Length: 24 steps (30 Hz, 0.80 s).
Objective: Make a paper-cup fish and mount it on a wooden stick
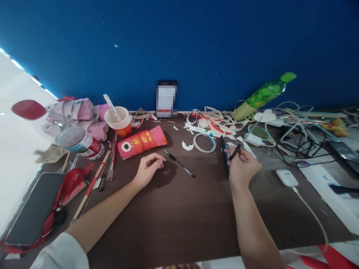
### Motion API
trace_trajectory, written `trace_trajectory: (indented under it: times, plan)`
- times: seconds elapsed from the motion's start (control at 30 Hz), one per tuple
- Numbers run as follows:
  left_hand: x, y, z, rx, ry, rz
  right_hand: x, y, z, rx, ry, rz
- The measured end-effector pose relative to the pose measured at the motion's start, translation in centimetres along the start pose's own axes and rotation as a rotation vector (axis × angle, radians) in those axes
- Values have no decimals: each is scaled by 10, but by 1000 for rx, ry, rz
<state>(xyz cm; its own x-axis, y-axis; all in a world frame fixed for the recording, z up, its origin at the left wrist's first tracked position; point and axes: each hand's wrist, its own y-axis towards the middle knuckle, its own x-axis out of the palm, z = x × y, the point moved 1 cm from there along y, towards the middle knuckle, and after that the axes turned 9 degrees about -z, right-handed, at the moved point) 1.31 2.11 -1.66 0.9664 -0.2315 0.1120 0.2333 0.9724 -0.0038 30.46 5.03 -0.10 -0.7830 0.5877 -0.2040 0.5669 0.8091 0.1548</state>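
My left hand (150, 168) rests on the dark table with its fingers curled in, and I see nothing in them. Just behind it lies a pink paper roll (143, 142) with a white-and-black eye, red bands and yellow marks. A black pen (181, 165) with a clear barrel lies to the right of that hand. My right hand (244, 164) is closed around a slim black pen (235, 152), tilted with one end down to the left. Beside those fingers is a long black object (225, 155), partly hidden, whose kind I cannot make out.
Behind are a tape roll (204, 143), paper scraps (215, 119), stacked paper cups (119, 121) and a propped phone (166, 99). Bottles (263, 95) (81, 144) stand or lean at both sides. A phone (36, 207) lies left; tangled cables (294, 138) and a white device (287, 178) lie right.
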Motion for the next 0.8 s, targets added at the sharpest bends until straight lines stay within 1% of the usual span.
trace_trajectory:
  times: [0.1, 0.2, 0.3, 0.37, 0.43, 0.53, 0.7, 0.77, 0.8]
  plan:
    - [0, 0, 0, -6, 17, -14, -3, 4, 1, 35, 15, -73]
    - [0, 1, 1, -22, 39, -26, -6, 9, 0, 65, 101, -123]
    - [1, 1, 1, -36, 70, -48, -12, 14, -4, 62, 201, -226]
    - [1, 1, 1, -38, 94, -66, -17, 18, -6, 49, 246, -255]
    - [0, 1, -1, -38, 113, -77, -22, 21, -7, 24, 253, -214]
    - [0, 1, -2, -40, 128, -84, -26, 22, -4, -9, 225, -96]
    - [1, 0, -1, -34, 139, -95, -27, 25, 12, -18, 101, 108]
    - [1, 1, 0, -27, 150, -93, -29, 32, 19, -14, 55, 171]
    - [2, 1, 0, -23, 155, -93, -30, 36, 22, -7, 28, 180]
